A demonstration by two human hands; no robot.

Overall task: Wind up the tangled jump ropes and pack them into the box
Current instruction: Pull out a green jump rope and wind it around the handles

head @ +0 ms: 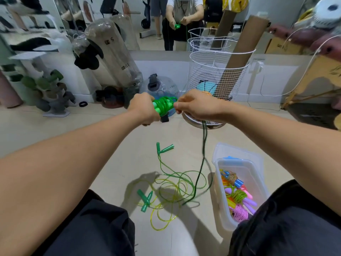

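Winding is under way on one green jump rope, which is being held up in front of the body between both hands. The left hand is gripping the paired handles, fingers curled round them, with the handles' long axis running roughly left to right, pointing toward the right hand. Several turns of cord are already lying around the handles. The right hand is pinching the cord just beside the bundle's right end, so the two hands are nearly touching across it.

From that pinch the loose cord is hanging almost straight down to the floor, ending in the tangle between the knees. In my judgement this is the relation that matters: the slack is lying below and slightly right of the right hand's grip, so further turns must draw cord upward and across the handles' axis.

Two more ropes with green handles are lying in that tangle, apparently not yet wound. The clear box is standing on the floor to the right of the tangle, nearer the right hand, already holding several wound ropes.
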